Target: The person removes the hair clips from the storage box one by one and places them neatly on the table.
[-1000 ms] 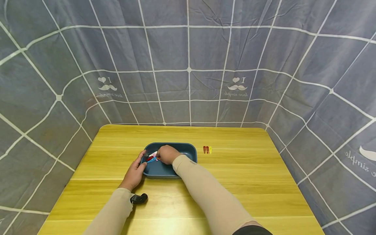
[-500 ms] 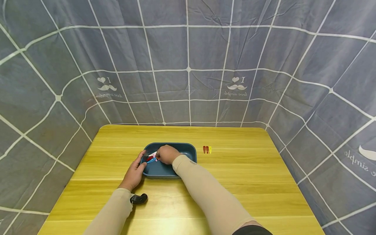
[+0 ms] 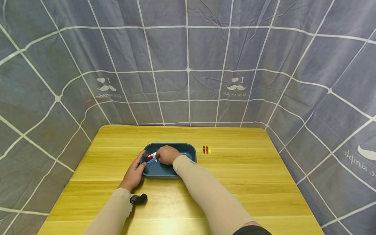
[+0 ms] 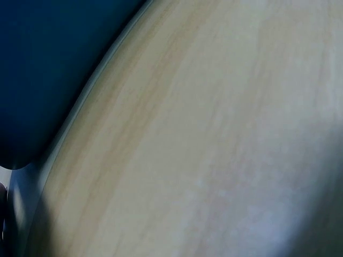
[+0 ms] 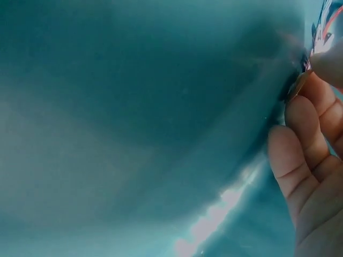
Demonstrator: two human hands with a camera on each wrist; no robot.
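Note:
A dark blue tray [image 3: 164,171] stands on the table. My left hand [image 3: 133,174] holds its left end, thumb at the near corner and fingers along the side. My right hand [image 3: 168,154] reaches into the tray, its fingertips among a small pile of hair clips [image 3: 151,159] in blue, red, white and pink. In the right wrist view, thumb and forefinger pinch a thin brownish-orange hair clip [image 5: 302,84] beside the pile; most of it is hidden by the fingers. The left wrist view shows mainly the tray's outer wall [image 4: 64,69] and wood.
Two red snap clips [image 3: 205,149] and a yellow snap clip [image 3: 210,150] lie in a row on the wooden table [image 3: 235,176], right of the tray. A black wrist device [image 3: 138,198] sits on the left sleeve. Grey checked curtains [image 3: 173,85] surround the table's back and sides.
Both hands and the tray stay almost in place. At the right fingertips, the orange clip seen earlier by the pile is now mostly out of sight, with a red one showing.

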